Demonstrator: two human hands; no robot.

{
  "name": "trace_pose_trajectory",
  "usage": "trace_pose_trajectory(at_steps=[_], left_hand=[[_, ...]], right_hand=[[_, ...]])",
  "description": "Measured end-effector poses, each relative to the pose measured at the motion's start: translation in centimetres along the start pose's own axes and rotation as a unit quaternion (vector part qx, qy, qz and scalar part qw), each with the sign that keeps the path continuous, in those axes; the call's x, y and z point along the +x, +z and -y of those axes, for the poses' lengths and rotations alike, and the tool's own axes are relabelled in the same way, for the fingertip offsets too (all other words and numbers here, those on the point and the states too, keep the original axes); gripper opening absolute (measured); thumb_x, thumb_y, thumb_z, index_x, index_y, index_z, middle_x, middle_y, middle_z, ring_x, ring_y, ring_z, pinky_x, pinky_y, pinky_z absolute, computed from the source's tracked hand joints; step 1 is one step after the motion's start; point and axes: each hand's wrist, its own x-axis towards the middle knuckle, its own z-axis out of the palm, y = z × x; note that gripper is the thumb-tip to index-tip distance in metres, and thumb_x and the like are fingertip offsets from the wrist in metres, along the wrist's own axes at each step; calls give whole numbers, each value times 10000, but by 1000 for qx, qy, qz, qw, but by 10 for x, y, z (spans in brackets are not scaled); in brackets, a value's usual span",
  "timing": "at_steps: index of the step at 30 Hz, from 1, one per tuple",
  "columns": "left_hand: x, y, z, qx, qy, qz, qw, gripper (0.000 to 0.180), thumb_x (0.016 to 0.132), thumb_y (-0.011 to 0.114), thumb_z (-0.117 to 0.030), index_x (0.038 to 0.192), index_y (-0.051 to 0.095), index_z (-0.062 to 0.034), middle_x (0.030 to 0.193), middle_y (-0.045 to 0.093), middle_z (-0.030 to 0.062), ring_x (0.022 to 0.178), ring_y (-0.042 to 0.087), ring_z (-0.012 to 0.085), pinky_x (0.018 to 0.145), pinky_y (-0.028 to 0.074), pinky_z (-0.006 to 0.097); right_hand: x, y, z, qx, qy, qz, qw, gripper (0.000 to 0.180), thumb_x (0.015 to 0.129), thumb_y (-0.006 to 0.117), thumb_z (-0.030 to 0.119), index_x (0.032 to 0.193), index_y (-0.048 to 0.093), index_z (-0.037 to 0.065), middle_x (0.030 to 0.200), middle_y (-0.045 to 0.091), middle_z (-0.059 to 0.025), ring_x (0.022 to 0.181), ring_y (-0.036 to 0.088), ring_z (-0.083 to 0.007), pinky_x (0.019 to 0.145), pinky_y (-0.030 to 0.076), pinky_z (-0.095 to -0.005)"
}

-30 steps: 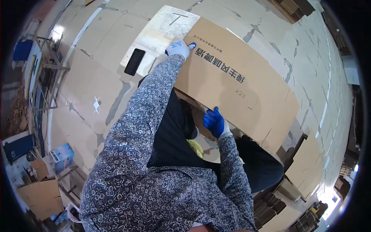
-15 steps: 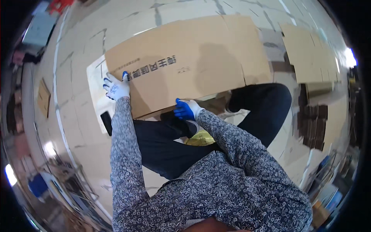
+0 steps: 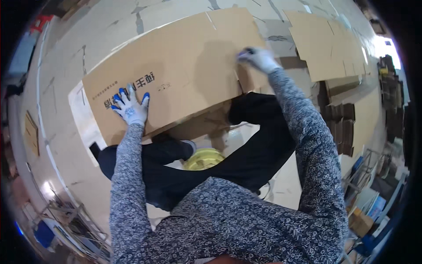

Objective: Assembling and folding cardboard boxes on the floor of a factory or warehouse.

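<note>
A large flat cardboard sheet [image 3: 184,57] with dark printing lies in front of me, raised above the floor on something mostly hidden. My left hand [image 3: 132,108], in a white glove with blue fingertips, is open with fingers spread, lying on the sheet's left part over the printing. At the sheet's right end, near a folded flap [image 3: 245,79], is my right hand [image 3: 260,59] in a matching glove. Motion smears its fingers, which look bent; I cannot tell whether they hold anything. A white panel [image 3: 84,112] shows under the sheet's left end.
Stacked cardboard sheets [image 3: 327,48] lie on the right, with darker bundled cardboard [image 3: 340,127] nearer. A yellow round object [image 3: 204,159] sits between my legs. Metal racks [image 3: 72,224] stand at the lower left, and a small brown board [image 3: 31,133] lies at the left.
My right hand has moved from the sheet's near edge out to its right end. My left hand has gone from the left edge onto the printing, fingers spread. The view has shifted rightward.
</note>
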Motion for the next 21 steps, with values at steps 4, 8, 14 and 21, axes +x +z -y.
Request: trace_pose_trajectory(at_steps=[4,8,14,21], left_hand=[[-1,-7,5,-6,-8,-5,1000,845,867,537,-658,1553,249,-258,1592,246,140,1460,188,416,1131,80,682],[0,-7,7,-16,-11,-2,1000,806,886,534,-632,1549,257,-268,1591,239,130,1457,188,417,1119,82,701],[-1,-1,14,-29,-26,1,999,825,877,531,-648,1554,243,-274,1598,232,133,1464,173,418,1124,66,697],[-2,-10,3,-51,-4,20,999,858,865,508,-683,1560,233,-262,1611,208,139,1472,142,433,1121,28,704]], right_hand=[[-10,-74,-40,20,150,-149,977,643,810,782,385,1213,600,-81,1061,709,-106,987,671,-179,851,534,-298],[-27,-78,-37,-28,371,24,928,669,858,735,249,1415,455,9,1322,585,-159,1178,590,-274,864,514,-325],[-87,-60,31,79,34,60,995,762,805,732,-13,1467,355,-21,1446,471,-131,1298,487,-195,937,501,-284],[-106,159,103,-299,-130,-5,945,872,772,783,252,1501,339,71,1513,333,-274,1373,361,-455,1131,298,-522]])
